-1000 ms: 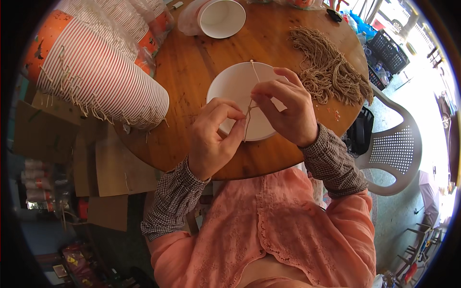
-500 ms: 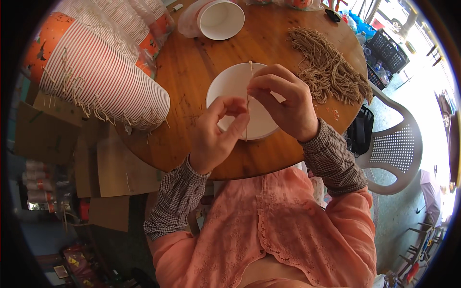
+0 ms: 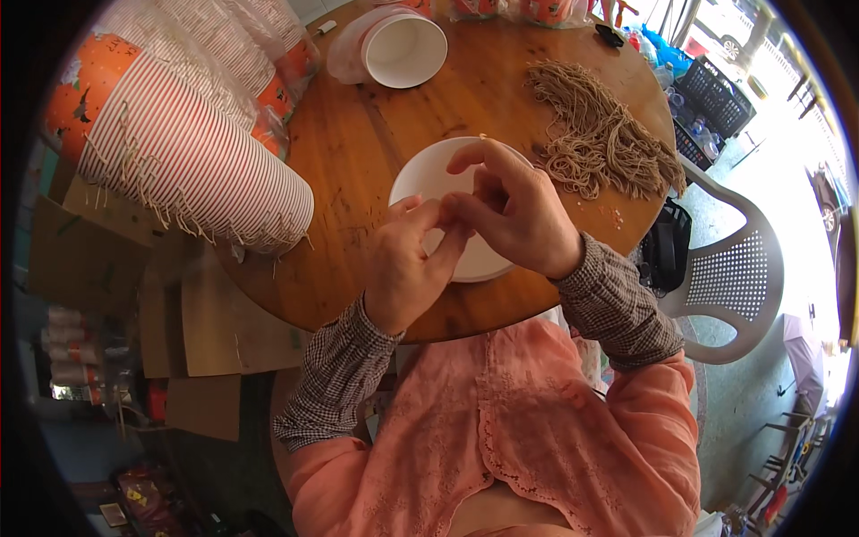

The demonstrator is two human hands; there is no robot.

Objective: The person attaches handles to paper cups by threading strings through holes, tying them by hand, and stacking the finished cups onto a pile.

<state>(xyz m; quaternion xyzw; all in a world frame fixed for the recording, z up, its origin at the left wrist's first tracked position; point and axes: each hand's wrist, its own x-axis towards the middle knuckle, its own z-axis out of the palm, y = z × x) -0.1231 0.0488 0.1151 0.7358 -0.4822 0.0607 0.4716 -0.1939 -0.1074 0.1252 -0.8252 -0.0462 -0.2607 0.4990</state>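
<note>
Far left: a striped stack (image 3: 206, 152) of nested paper cups lies on its side, loose string ends trailing from its rims. Next, the left hand (image 3: 404, 264), its grip bunched over the cup (image 3: 483, 261), tips meeting those of the other hand; whether it is clamped on string I cannot tell, the fingers hiding the spot. The cup stands on the desk (image 3: 349, 152), mouth up, beneath both hands; a small pale tip, probably string, shows at its far rim. The right hand (image 3: 523, 215) has its thumb at the meeting point, index finger arched above; its hold is likewise hidden. Judgement: fine string work, best done with short pinches, even tension and slack drawn gently, wrists off the rim, since thin walls would likely dent or tip. Right, well within reach: the string heap (image 3: 608, 134), its strands tangled, so best drawn singly.
</note>
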